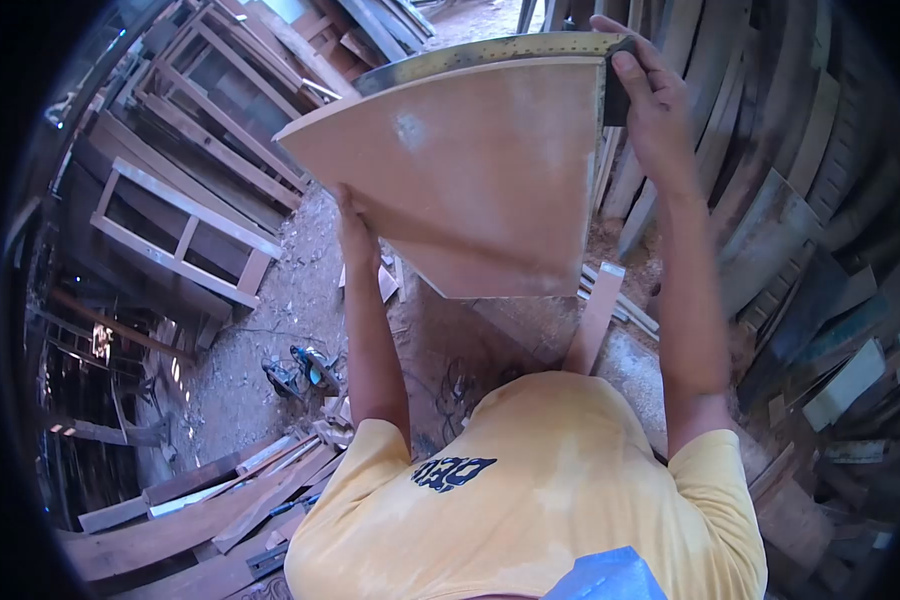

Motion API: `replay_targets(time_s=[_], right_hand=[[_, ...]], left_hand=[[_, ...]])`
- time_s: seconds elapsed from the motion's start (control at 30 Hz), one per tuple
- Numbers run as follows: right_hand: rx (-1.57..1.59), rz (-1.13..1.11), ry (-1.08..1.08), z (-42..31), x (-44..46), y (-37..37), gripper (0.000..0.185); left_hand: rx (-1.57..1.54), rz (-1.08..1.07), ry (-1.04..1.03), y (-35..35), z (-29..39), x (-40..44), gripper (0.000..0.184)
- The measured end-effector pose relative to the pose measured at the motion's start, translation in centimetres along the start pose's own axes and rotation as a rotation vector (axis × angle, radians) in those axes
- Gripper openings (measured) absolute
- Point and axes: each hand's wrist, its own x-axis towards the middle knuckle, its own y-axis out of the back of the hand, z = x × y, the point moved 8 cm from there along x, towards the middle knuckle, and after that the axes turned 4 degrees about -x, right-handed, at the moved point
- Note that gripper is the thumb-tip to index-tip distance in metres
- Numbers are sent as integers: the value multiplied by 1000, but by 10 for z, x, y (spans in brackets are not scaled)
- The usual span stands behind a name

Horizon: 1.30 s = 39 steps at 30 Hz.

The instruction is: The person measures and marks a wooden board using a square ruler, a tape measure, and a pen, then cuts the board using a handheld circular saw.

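A flat wooden panel (470, 170) is held up in front of me, its broad face toward the camera and one lower corner pointing down. My left hand (354, 228) grips the panel's left edge, with part of the fingers hidden by the board. Along the top edge lies the yellow, marked blade of a try square (510, 47). Its dark stock (617, 90) sits against the panel's right edge. My right hand (658, 110) is closed around the stock at that top right corner, thumb on the near side.
Wooden frames (185, 235) and long boards lean at the left. Curved planks (820, 130) and offcuts are stacked on the right. A power tool (310, 368) with a cable lies on the dusty floor (230, 375). More planks (180, 535) are piled at lower left.
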Motion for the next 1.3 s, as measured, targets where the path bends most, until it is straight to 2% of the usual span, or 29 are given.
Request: replay_targets(time_s=[0.07,0.1,0.17,0.37,0.53,0.63,0.7,0.83,0.93,1.03,1.1,1.17,1.23,1.3], right_hand=[[-112,31,9,-8,-1,4,57],[-142,-5,-4,-10,3,2,57],[-53,7,7,-13,5,-3,48],[-149,55,31,-23,6,-9,48],[-207,66,-28,-15,-4,7,52],[-92,28,-4,-14,-2,7,57],[-61,-57,-102,-11,-1,4,60],[-120,-82,-15,-19,5,-3,59],[-147,-64,-60,-16,5,-9,58],[37,-74,-111,1,4,-19,59],[-121,-85,-5,-13,0,-17,59],[-70,-81,2,-9,0,-12,59],[-38,-56,0,-11,-2,-11,60],[-138,-8,-25,-15,-6,-4,61]], left_hand=[[61,1,5,0,4,1,108],[24,26,23,2,-17,-6,108],[38,32,29,8,-11,3,110],[68,22,-3,5,-9,8,110],[44,-67,78,3,-14,12,104],[38,-34,77,1,-15,12,104],[7,-32,42,-2,-9,10,102],[-11,-12,22,-4,-6,12,97],[54,-40,31,-11,0,4,101],[145,34,68,21,-27,22,98],[122,-8,48,13,-20,20,100],[115,6,37,9,-14,16,102],[41,-123,25,-6,-5,12,102],[60,-115,24,-11,-2,7,104]])
